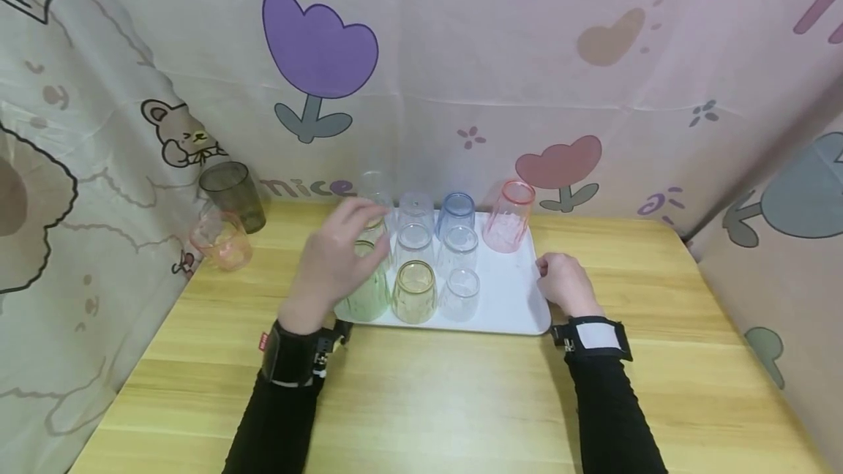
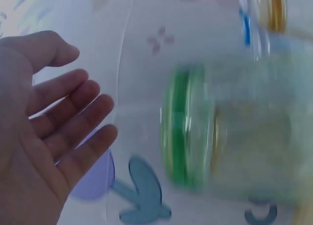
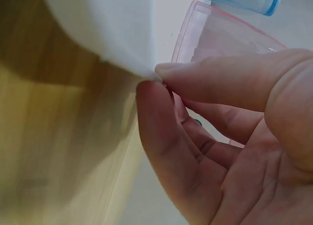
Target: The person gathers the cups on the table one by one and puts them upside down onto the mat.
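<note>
A white tray on the wooden table carries several upturned plastic cups: green, yellow, blue, pink and clear ones. My left hand hovers over the green cup with fingers spread and holds nothing. In the left wrist view that open hand is apart from the blurred green cup. My right hand pinches the tray's right edge. The right wrist view shows the right hand, thumb and forefinger meeting on the tray's rim, with the pink cup behind.
Off the tray at the back left stand a dark grey cup and a pale pink cup. Printed fabric walls close in the table at the back and both sides. Bare wood lies in front of the tray.
</note>
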Available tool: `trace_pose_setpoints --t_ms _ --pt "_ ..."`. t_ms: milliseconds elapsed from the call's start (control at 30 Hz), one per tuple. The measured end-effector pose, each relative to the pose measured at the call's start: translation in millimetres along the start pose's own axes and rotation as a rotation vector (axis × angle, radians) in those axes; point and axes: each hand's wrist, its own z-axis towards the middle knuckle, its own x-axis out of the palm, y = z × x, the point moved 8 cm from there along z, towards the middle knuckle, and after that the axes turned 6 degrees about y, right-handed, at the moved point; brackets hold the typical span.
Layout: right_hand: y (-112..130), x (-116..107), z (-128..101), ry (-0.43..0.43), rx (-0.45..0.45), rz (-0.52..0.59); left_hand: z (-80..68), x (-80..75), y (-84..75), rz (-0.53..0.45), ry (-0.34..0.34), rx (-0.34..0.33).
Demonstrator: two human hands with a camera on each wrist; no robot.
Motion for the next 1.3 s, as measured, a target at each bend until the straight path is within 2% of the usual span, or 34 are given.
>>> trace_pose_setpoints --t_ms 200,300,400,533,700,867,1067,1167,1300 --pt "0.0 1.1 0.2 0.019 0.010 0.004 -12.2 -29.0 44.6 0.031 -0.112 -0.168" --pt "0.0 1.6 0.8 0.023 0.010 0.004 -20.2 -40.2 65.5 0.018 -0.160 -0.263" --pt "-0.8 1.9 1.0 0.021 0.009 0.004 -29.4 -51.6 83.9 0.005 -0.226 -0.328" --pt "-0.9 2.0 0.9 0.018 0.004 0.004 -47.3 -66.5 110.4 0.000 -0.334 -0.425" --pt "-0.8 2.2 1.3 0.023 0.002 0.005 -76.3 -76.6 144.8 -0.020 -0.407 -0.631" --pt "-0.9 2.5 1.0 0.025 0.002 0.000 -103.8 -74.8 175.5 -0.080 -0.430 -0.853" --pt "-1.5 3.5 1.0 0.030 0.011 0.002 -135.4 -60.2 209.7 -0.162 -0.426 -1.133" --pt "-0.7 3.2 1.2 0.030 0.012 0.003 -149.0 -50.6 222.4 -0.213 -0.428 -1.211" --pt "-0.3 3.1 1.2 0.031 0.007 0.005 -161.1 -40.3 231.8 -0.257 -0.424 -1.253"
